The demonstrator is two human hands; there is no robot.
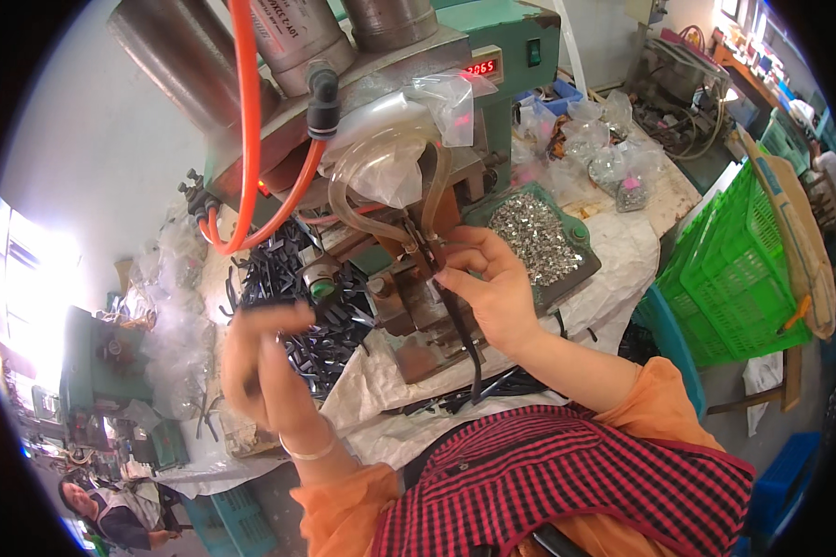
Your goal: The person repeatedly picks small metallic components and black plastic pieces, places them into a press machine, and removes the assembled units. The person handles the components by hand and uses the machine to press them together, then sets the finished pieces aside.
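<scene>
My right hand (494,290) is closed, thumb and fingers pinching the upper end of a black strip (466,345) at the working head of a bench machine (416,278). The strip's lower part hangs down over the front of the machine. My left hand (267,364) is raised to the left, smeared by motion, so its fingers cannot be read. Behind it lies a pile of short black strips (323,357). Right of the machine head, a green tray (581,243) holds many small shiny metal pieces (536,237).
Orange air hoses (243,130) and clear tubes (348,176) loop in front of the machine's metal cylinders. Bagged parts (627,176) lie at the back right. A green crate (729,278) stands at the right, with cardboard on it. Another person (125,511) is at the lower left.
</scene>
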